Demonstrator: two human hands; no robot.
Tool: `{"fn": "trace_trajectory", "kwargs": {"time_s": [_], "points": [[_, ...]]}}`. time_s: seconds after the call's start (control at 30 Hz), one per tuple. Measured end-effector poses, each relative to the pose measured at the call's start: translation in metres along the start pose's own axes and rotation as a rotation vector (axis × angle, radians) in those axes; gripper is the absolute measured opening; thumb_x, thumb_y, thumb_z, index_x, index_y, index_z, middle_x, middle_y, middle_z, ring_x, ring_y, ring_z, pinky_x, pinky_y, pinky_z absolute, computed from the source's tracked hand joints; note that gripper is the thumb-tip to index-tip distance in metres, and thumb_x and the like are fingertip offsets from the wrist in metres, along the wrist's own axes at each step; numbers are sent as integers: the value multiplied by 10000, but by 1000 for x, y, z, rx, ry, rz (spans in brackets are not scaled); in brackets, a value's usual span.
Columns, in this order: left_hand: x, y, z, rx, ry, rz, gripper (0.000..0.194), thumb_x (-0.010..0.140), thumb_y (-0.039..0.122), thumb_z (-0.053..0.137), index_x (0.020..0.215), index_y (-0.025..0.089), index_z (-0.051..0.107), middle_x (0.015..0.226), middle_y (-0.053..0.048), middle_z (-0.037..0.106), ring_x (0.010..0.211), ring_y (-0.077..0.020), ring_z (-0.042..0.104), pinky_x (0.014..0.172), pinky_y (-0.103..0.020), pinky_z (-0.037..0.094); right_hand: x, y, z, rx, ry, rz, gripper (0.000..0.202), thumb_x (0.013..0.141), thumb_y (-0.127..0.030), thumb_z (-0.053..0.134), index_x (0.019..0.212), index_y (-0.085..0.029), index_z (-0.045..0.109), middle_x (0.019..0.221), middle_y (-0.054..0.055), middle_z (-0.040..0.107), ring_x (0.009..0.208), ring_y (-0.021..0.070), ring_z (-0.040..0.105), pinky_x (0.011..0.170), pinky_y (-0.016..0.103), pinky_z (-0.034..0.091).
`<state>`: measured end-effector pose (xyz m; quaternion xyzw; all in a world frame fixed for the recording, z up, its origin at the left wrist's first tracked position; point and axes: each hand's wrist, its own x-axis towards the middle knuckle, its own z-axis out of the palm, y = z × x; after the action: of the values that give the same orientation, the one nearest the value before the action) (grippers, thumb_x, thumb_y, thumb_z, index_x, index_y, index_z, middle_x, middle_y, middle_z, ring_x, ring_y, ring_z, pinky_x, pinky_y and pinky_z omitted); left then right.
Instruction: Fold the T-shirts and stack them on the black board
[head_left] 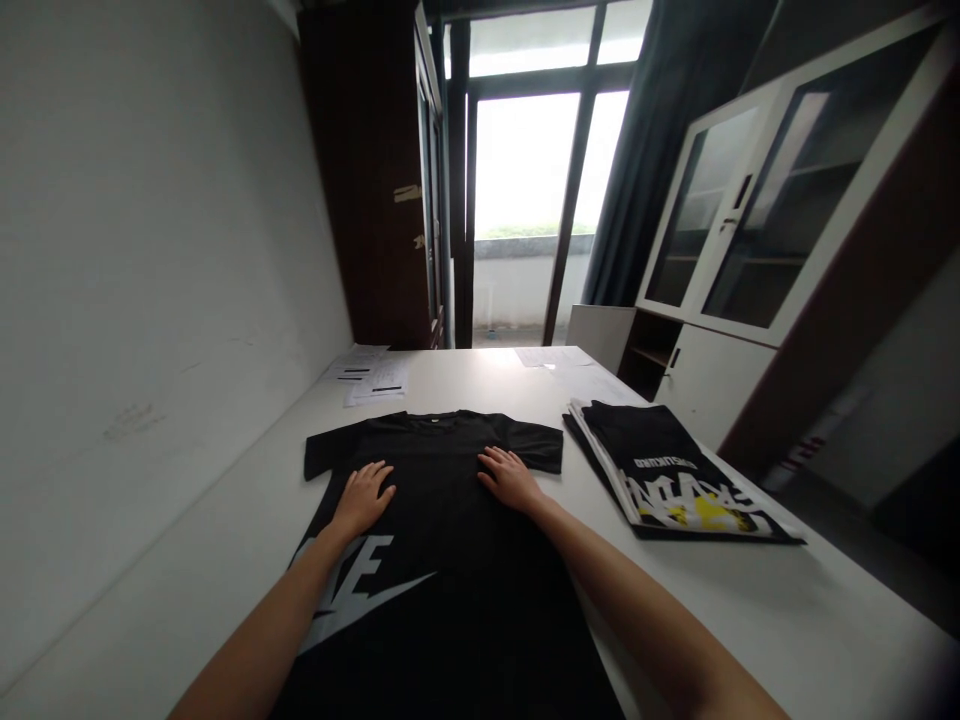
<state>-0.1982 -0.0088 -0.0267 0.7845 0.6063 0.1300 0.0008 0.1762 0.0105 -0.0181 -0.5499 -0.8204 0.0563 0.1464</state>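
On the white table (465,378), the black T-shirt (487,560) lies spread flat with its collar pointing away from the person and both short sleeves extended outward. The left hand (365,497) rests palm down on the upper left part of the T-shirt; its fingers are extended and slightly spread, with nothing gripped. The right hand (511,482) is placed likewise on the upper right part, near the sleeve, fingers extended and grasping nothing. A pale print (367,575) occupies the left side of the T-shirt, partly covered by the left forearm. To the right of the T-shirt, and apart from it, sits a stack of folded garments (660,440), the top one black with white and yellow graphics. Beyond the T-shirt's left shoulder lie printed papers (384,380).
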Motion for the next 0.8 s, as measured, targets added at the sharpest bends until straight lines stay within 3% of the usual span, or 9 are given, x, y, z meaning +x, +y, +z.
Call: {"fn": "trace_trajectory", "kwargs": {"time_s": [0.17, 0.27, 0.37, 0.43, 0.5, 0.6, 0.8], "points": [[22, 26, -5, 53, 35, -60, 467, 955, 467, 506, 1331, 213, 616, 1367, -157, 591, 1316, -308, 524, 1138, -457, 357, 1, -3, -5, -3, -36, 8, 551, 987, -487, 503, 1485, -252, 517, 1596, 110, 410, 1495, 294, 316, 1209, 514, 218], [40, 43, 1, 31, 23, 8, 552, 965, 479, 478, 1442, 206, 532, 1527, -159, 474, 1434, -316, 404, 1185, -475, 297, 5, -11, -10, -26, -27, 29, 511, 941, -426, 573, 1422, -251, 566, 1534, 120, 486, 1436, 310, 397, 1165, 508, 286], [55, 59, 12, 0, -78, 60, 616, 982, 527, 425, 1520, 228, 446, 1645, -115, 322, 1526, -309, 247, 1223, -505, 220, 15, -24, -12, -54, -20, 122, 468, 943, -415, 568, 1374, -236, 594, 1481, 146, 528, 1380, 329, 453, 1114, 516, 338], [63, 67, 19, -5, -134, 61, 644, 993, 552, 384, 1557, 243, 392, 1671, -95, 268, 1547, -304, 192, 1232, -529, 178, 23, -33, -9, -65, -10, 141, 528, 961, -468, 546, 1430, -226, 553, 1550, 161, 450, 1440, 344, 374, 1143, 534, 294], [68, 73, 26, -4, -159, 58, 655, 1005, 568, 338, 1577, 250, 362, 1679, -91, 245, 1554, -302, 172, 1234, -548, 148, 29, -40, -1, -50, -30, 58, 600, 978, -531, 510, 1504, -245, 485, 1632, 131, 335, 1511, 324, 255, 1195, 520, 208], [72, 74, 30, 2, -172, 61, 668, 1012, 594, 298, 1592, 266, 338, 1685, -82, 225, 1558, -304, 160, 1235, -558, 127, 32, -41, 11, 1, -92, -70, 633, 1012, -603, 386, 1565, -295, 405, 1669, 62, 263, 1544, 267, 187, 1236, 468, 119], [72, 42, 30, 37, -172, 11, 703, 1009, 641, 263, 1614, 284, 285, 1697, -68, 159, 1562, -319, 135, 1229, -564, 119, 26, -17, 13, 8, -120, 25, 723, 993, -691, 302, 1599, -299, 338, 1688, 27, 182, 1561, 276, 112, 1244, 463, 62]]}}
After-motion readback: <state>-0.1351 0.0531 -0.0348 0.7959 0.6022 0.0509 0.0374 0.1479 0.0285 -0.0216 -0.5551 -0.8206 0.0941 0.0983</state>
